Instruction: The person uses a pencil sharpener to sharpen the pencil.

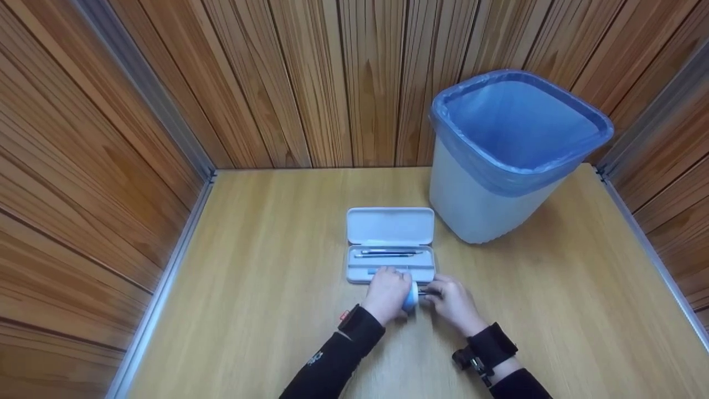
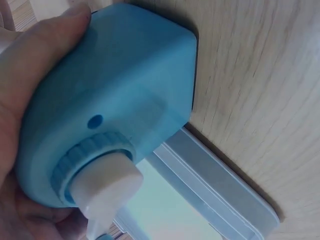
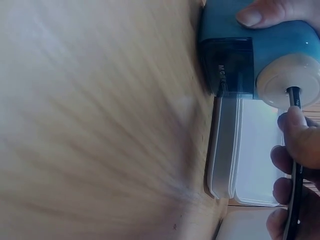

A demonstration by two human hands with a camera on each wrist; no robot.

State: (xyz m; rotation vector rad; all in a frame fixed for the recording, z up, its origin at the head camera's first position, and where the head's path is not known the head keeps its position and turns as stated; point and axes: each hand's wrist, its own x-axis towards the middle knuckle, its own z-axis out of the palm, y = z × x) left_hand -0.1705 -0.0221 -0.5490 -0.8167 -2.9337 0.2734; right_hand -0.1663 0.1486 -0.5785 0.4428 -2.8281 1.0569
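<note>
My left hand (image 1: pixel 388 293) grips a blue crank pencil sharpener (image 2: pixel 135 55) around its body, on the table just in front of an open pencil case (image 1: pixel 390 226). A whitish crank (image 2: pixel 107 182) sticks out on one side of it. On the opposite side, my right hand (image 1: pixel 453 305) pinches a dark pencil (image 3: pixel 295 195), whose end sits in the hole of the sharpener's pale round front (image 3: pixel 272 85); that tip is hidden inside. Pencils (image 1: pixel 388 255) lie in the case's rear compartment. A light-blue piece (image 1: pixel 372 271) lies in its front compartment, partly behind my left hand.
A whitish bin (image 1: pixel 471 205) with a blue liner (image 1: pixel 520 127) stands behind the case to the right. Wood-panelled walls (image 1: pixel 310 83) enclose the table (image 1: pixel 249 288) at the back and sides, with metal strips (image 1: pixel 166 288) along the side edges.
</note>
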